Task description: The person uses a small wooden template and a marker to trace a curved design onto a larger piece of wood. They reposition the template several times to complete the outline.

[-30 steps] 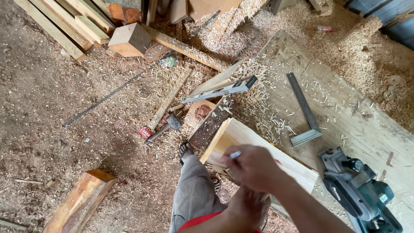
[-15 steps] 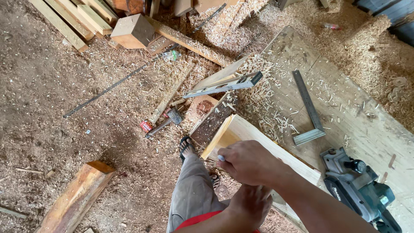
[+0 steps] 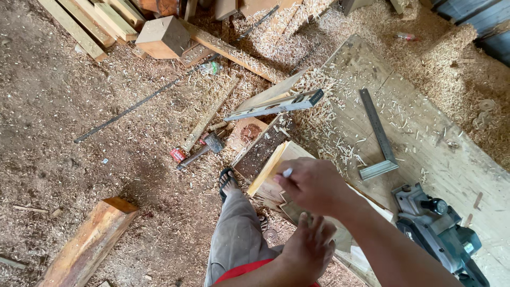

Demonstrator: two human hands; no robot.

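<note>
While R hand [image 3: 313, 186] pinches white pencil [image 3: 287, 172] over pale board [image 3: 276, 159], L hand [image 3: 308, 247] flat, fingers spread, empty.

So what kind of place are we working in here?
Most likely a rough carpentry workshop: wood shavings cover the floor, cut timber offcuts lie about, and an electric planer and a try square rest on the plank bench.

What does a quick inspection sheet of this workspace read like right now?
Surface: plank bench strewn with shavings.
Job's things: pale board under the right hand, which grips a white marker.
Clutter: try square, level, hammer, power planer.
Hands: left hand open, resting low by the board.
Cables: nothing seen.
Surroundings: sawdust floor, wood block, beam offcut.
</note>
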